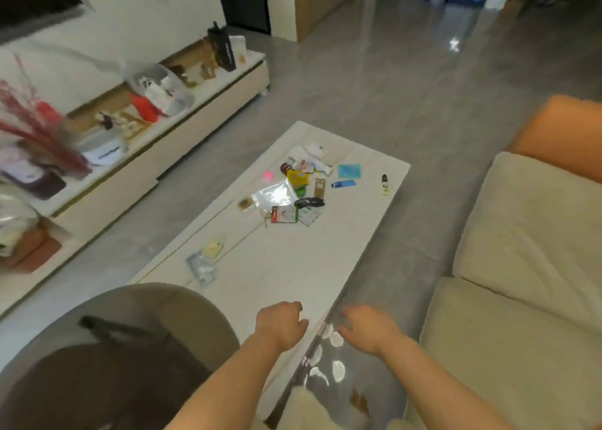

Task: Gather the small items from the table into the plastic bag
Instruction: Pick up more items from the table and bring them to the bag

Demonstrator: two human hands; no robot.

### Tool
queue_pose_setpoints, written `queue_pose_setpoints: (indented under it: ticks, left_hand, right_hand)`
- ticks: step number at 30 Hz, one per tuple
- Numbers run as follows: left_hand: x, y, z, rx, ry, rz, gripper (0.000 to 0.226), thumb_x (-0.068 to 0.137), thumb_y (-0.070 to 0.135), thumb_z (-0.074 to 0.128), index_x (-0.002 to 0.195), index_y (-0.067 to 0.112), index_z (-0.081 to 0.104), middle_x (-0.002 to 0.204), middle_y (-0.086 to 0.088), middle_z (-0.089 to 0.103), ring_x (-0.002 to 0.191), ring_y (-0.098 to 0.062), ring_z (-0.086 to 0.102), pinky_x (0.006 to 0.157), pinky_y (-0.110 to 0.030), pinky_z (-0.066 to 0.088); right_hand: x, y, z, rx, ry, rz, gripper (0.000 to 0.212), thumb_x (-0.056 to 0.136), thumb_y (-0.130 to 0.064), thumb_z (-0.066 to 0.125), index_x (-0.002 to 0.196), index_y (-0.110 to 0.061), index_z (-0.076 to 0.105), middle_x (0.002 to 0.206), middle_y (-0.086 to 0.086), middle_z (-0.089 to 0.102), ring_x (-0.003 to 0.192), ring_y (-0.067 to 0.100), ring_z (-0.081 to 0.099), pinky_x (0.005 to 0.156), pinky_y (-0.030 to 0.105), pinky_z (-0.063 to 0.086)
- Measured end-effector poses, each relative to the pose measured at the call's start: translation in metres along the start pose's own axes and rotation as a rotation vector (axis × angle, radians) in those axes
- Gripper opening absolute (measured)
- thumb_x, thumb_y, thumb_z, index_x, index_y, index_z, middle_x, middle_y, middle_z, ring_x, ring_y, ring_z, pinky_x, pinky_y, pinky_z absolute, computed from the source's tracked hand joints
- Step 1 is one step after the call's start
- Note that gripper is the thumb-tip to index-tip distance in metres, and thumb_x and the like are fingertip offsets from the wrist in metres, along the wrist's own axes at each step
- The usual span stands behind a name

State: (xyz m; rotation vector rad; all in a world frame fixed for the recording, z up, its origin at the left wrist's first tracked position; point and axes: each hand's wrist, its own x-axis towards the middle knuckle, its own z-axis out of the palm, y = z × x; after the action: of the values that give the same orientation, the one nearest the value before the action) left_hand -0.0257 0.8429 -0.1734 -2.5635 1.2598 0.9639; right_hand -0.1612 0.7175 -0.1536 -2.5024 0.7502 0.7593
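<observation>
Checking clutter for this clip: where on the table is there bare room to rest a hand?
Bare patches: the table between the hands and the pile, and its right edge below the small tube. Crowded: the pile itself; two packets sit at the left edge.

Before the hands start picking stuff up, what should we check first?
1. Bag open on table: the clear plastic bag lies flat among the items; opening cannot tell.
2. Hands free: left hand looks empty, ok; right hand blurred, cannot tell.
3. Items within reach: main pile sits far up the table; not ok yet.
4. Strays spotted: yellow tube and near packets lie apart; ok.
</observation>
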Motion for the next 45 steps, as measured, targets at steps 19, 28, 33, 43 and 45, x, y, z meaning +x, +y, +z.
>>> queue_pose_setpoints:
  ticks: [19, 28, 33, 43, 45]
  left_hand:
    - [0.078, -0.133, -0.032, -0.61, 0.171, -0.57, 0.048, 0.097, 0.041, 0.04, 0.142, 0.025, 0.038, 0.137, -0.001, 0.052, 0.118, -0.022, 0.056, 0.091, -0.034, 0.051]
    - [0.187, -0.227, -0.004, -0.911, 0.202, -0.775, 0.051, 0.096, 0.036, 0.043, 0.145, 0.024, 0.033, 0.145, -0.001, 0.042, 0.122, -0.021, 0.052, 0.095, -0.038, 0.05]
    - [0.254, -0.28, 0.043, -0.913, 0.242, -0.876, 0.052, 0.096, 0.032, 0.046, 0.145, 0.023, 0.033, 0.145, -0.002, 0.038, 0.127, -0.023, 0.046, 0.097, -0.039, 0.049]
    - [0.354, -0.361, 0.128, -0.795, 0.301, -0.97, 0.043, 0.094, 0.021, 0.045, 0.137, 0.018, 0.038, 0.141, -0.007, 0.033, 0.13, -0.027, 0.033, 0.105, -0.038, 0.04]
    - [0.364, -0.367, 0.136, -0.747, 0.307, -1.032, 0.05, 0.095, 0.026, 0.049, 0.141, 0.02, 0.03, 0.142, -0.007, 0.03, 0.132, -0.027, 0.031, 0.102, -0.038, 0.041]
  right_hand:
    - [0.195, -0.113, -0.067, -0.399, -0.073, -0.492, 0.047, 0.098, -0.043, 0.035, 0.137, -0.02, 0.043, 0.129, 0.003, 0.055, 0.121, 0.023, 0.049, 0.096, 0.035, 0.043]
    - [0.34, -0.173, -0.029, -0.29, -0.048, -0.554, 0.045, 0.1, -0.039, 0.035, 0.142, -0.022, 0.035, 0.136, -0.001, 0.047, 0.121, 0.02, 0.047, 0.091, 0.032, 0.047]
    - [0.434, -0.195, 0.024, -0.24, -0.044, -0.585, 0.044, 0.1, -0.037, 0.035, 0.142, -0.021, 0.035, 0.139, -0.002, 0.043, 0.124, 0.019, 0.043, 0.093, 0.03, 0.047]
    - [0.583, -0.245, 0.115, -0.187, 0.06, -0.58, 0.054, 0.101, -0.03, 0.034, 0.15, -0.019, 0.013, 0.152, 0.008, 0.023, 0.134, 0.028, 0.031, 0.099, 0.04, 0.041]
    - [0.603, -0.254, 0.125, -0.188, 0.084, -0.544, 0.056, 0.102, -0.027, 0.031, 0.152, -0.023, 0.005, 0.159, 0.007, 0.009, 0.142, 0.03, 0.02, 0.105, 0.042, 0.036]
